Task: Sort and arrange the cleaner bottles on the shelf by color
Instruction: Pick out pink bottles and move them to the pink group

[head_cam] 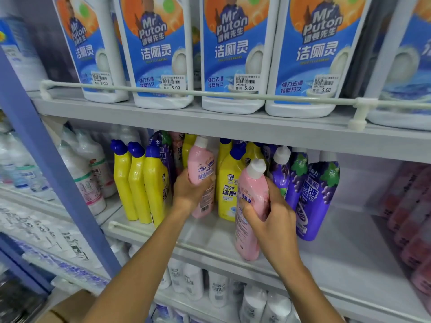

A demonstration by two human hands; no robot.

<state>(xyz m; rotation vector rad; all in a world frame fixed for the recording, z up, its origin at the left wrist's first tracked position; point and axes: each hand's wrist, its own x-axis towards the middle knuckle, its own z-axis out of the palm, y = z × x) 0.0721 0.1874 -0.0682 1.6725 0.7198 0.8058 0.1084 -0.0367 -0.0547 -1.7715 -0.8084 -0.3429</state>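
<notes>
Gripping two pink bottles, two hands, one each.

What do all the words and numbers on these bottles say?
"Mr Puton": on the big white bottles.
"洁厕灵": on the same bottles.
"5.00": on the price sticker stuck to them.
"强效 洁厕": on the yellow bottle.
"厕液": on the purple bottle.
The labels on the pink bottles are too blurred to read.

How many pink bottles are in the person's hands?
2. The left hand grips one pink bottle between yellow bottles; the right hand grips the other pink bottle beside purple bottles. Blurry pinkish ones far right may be more.
</notes>
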